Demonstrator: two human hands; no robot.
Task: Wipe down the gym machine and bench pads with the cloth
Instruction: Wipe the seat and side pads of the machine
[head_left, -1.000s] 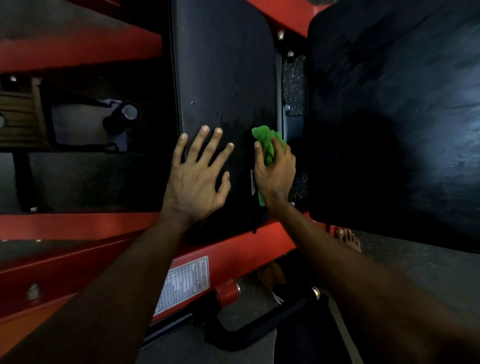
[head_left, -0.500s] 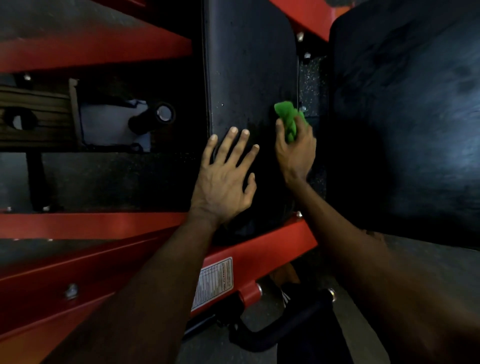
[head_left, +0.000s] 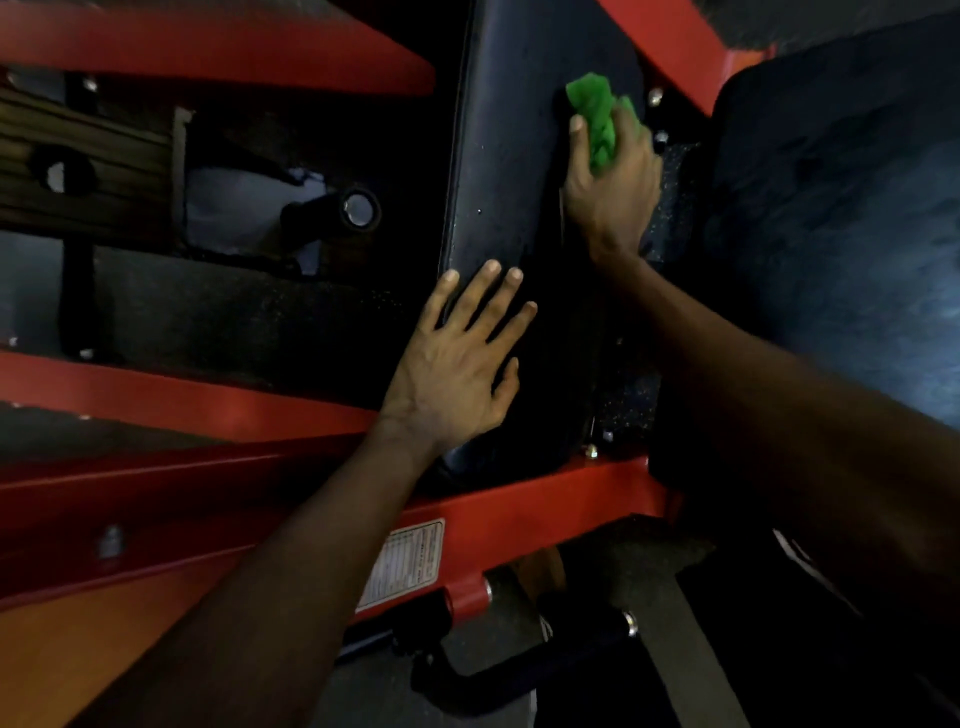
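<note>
A narrow black pad (head_left: 509, 156) of the red gym machine runs up the middle of the view. My right hand (head_left: 613, 182) grips a bunched green cloth (head_left: 597, 117) and holds it against the pad's right edge, near its top. My left hand (head_left: 457, 364) lies flat on the pad's lower part, fingers straight and spread. A much wider black pad (head_left: 841, 218) fills the right side.
Red frame beams (head_left: 545, 499) cross below and above the pads, one bearing a white label (head_left: 405, 564). A black peg with a silver end (head_left: 356, 210) sticks out at left, beside stacked weight plates (head_left: 78, 171). A black handle (head_left: 519, 670) sits low over the grey floor.
My right hand has slid the green cloth up along the narrow pad's right edge, away from me. My left hand has stayed flat on the pad's lower part.
</note>
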